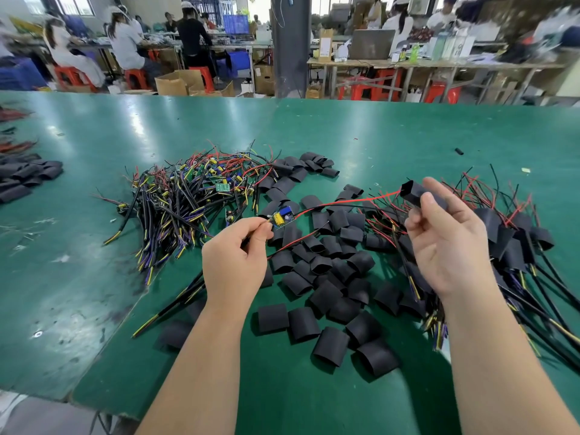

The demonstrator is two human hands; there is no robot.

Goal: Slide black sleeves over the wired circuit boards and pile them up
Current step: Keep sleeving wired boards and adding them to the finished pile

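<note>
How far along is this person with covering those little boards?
Done: a pile of sleeved boards lies at the right. In hand: the left hand pinches a bare circuit board, and the right hand holds a black sleeve, with the board's red wire reaching its open end. Left: a large tangle of unsleeved boards and many loose sleeves on the green table, so probably a good deal remains.

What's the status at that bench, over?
Left hand pinches the small green wired circuit board. Right hand holds an open black tubular sleeve, red wire reaching its mouth. Board not yet sleeved; nothing blocks.
</note>
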